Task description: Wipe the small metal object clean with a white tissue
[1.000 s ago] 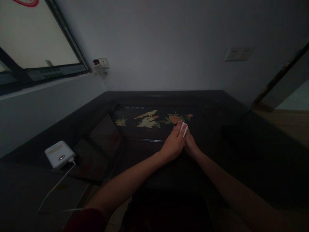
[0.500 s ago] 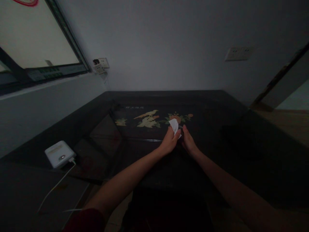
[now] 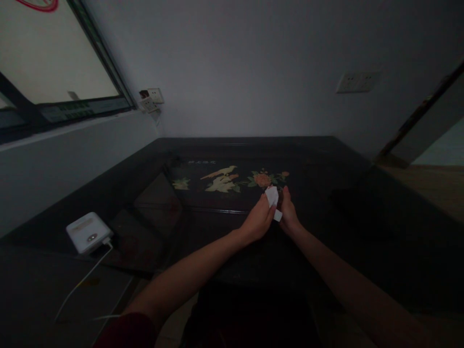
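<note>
My left hand is closed on a folded white piece of paper or tissue, whose upper part sticks up past the fingers and whose lower corner shows below the thumb. Close against it, my right hand is curled with its fingers pointing away from me. Something dark and brownish seems to lie between the two palms on the right hand's side, but the dim light hides what it is. Both hands are above the dark table, just in front of its flower and bird picture.
A white box-shaped device with a white cable rests at the table's left. Wall sockets are in the corner by the window, and another socket plate is on the wall at right.
Both hands have shifted slightly to the right and nearer to me. The white paper has moved with the left hand and now looks more bunched, with its lower corner showing more.
</note>
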{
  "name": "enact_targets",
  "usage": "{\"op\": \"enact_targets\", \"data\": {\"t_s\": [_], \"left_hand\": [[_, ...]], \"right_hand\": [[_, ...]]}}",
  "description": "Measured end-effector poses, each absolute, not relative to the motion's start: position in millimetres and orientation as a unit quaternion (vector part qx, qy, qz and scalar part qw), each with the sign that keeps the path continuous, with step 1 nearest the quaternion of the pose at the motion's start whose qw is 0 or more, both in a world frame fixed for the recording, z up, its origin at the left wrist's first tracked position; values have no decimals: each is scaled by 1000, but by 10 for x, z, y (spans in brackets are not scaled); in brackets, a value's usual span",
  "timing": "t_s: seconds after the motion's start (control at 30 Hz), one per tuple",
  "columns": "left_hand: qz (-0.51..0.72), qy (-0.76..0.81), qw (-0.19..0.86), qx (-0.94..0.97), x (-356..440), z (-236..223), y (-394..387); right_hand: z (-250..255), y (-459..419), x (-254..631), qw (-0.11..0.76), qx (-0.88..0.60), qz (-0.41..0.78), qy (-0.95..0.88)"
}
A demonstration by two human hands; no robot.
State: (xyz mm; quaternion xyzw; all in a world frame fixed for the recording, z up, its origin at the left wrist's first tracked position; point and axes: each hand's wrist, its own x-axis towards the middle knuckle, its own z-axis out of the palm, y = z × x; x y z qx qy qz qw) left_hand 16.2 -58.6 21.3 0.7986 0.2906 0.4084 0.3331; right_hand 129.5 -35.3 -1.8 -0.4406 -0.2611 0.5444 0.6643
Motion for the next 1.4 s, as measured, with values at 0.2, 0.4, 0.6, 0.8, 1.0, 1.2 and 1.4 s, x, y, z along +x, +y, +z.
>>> {"op": "enact_targets", "data": {"t_s": [0.2,0.4,0.6,0.8,1.0,1.2,1.4], "left_hand": [[469,332,530,624,140,256,-486],[547,341,644,412,98,333,-369],[529,350,699,331,78,325,-325],[489,387,706,336,72,253,-268],[475,372,716,352,67,214,-259],[447,372,725,369,67,173,-263],[435,379,725,376,71,106,-223]], "right_hand": [[63,-368,1354,689,-434,513,-271],[240,-352,1538,720,-434,437,-320],[298,-261,1742,757,-418,387,-320],[192,-182,1890,728,-462,344,-372],[34,-132,1967,631,-553,154,-522],[-120,-75,2012,521,-601,56,-604],[-185,-31,2045,437,-636,12,-636]]}}
